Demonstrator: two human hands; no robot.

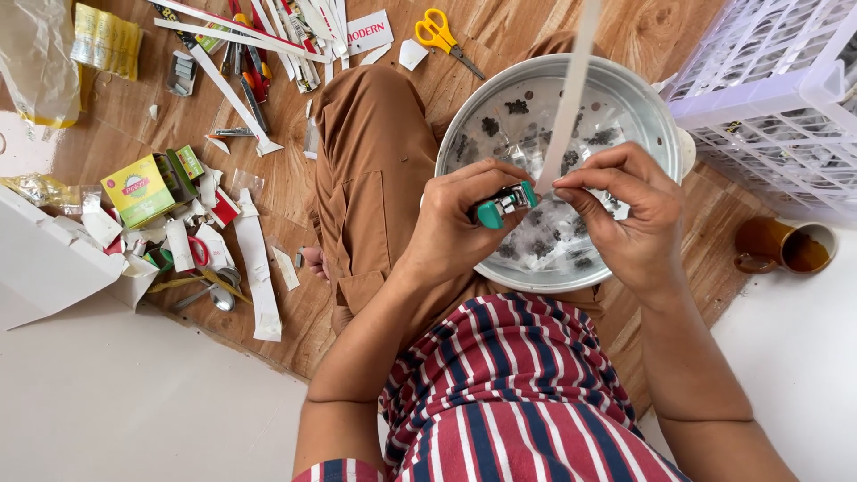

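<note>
Striped shirt (pixel 509 393) nearest us, our hands working a stapler over a metal bowl.

Our left hand (pixel 460 223) is curled tight round the teal stapler (pixel 503 203), fingers closed on it; our right hand (pixel 625 210) pinches a long white strip (pixel 569 94) between thumb and fingertips, just beside the stapler's mouth, above the bowl (pixel 643 98) of small dark packets. Yellow scissors (pixel 444 36) lie on the floor beyond, a mug (pixel 786 245) to the right.

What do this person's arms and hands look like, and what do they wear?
Both arms are bare from above the elbow down; the left hand and right hand wear no gloves, and no rings or watch show. The short-sleeved top is striped red, white and dark blue.
</note>
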